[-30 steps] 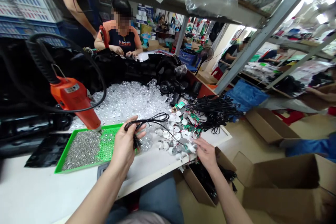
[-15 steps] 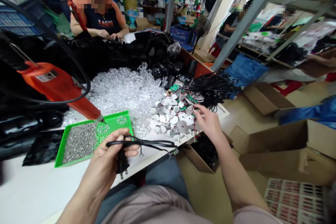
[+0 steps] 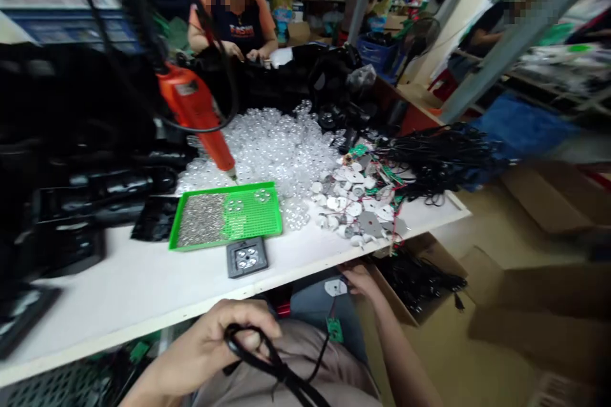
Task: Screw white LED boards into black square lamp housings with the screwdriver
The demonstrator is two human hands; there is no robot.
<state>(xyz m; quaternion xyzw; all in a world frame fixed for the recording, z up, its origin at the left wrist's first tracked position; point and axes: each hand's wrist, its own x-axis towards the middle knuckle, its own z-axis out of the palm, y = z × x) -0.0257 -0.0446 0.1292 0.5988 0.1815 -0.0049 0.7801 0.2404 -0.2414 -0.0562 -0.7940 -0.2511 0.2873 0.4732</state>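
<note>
My left hand is closed around a looped, bundled black power cord, in front of my body below the table edge. One strand of the cord runs up to a small green circuit board, which hangs by thin wires under a white plate. At that plate's right edge, over my lap, my right hand has its fingers closed on it; the fingertips are partly hidden. A dark square housing with several round clear lenses lies on the table beyond my left hand.
A green tray of small screws stands under a hanging orange electric screwdriver. Behind it are heaps of clear lenses, white plates and black cords. A cardboard box sits below. Opposite, a person works.
My right hand has left the heap of plates and now holds a white plate below the table edge. My left hand has lowered toward my body with the cord. The view has swung left.
</note>
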